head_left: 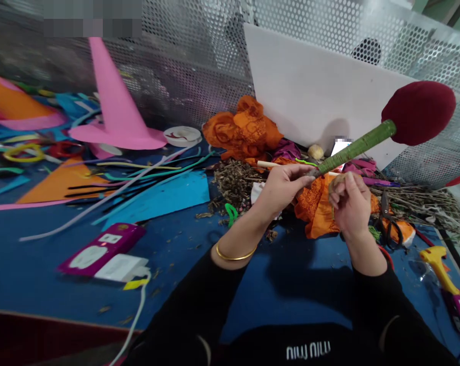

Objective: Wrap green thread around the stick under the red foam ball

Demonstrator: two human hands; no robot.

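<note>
My left hand (281, 189) grips the lower end of a green-wrapped stick (357, 147), which slants up to the right. On its far end sits a dark red, rounded fabric head (419, 113). Just below the stick is my right hand (352, 206), apart from it, with thumb and fingers pinched together. Whatever lies in that pinch is too small or hidden to make out. Orange patterned cloth (316, 216) lies beneath, between both hands. Dried brown plant matter (233, 185) is heaped left of my left hand.
Black-handled scissors (391, 223) and a yellow glue gun (438, 262) lie at right. A purple power strip (100, 249) with a white plug and cable is at left. Behind stand a pink cone hat (115, 101), more orange cloth (245, 129) and a white board (310, 86).
</note>
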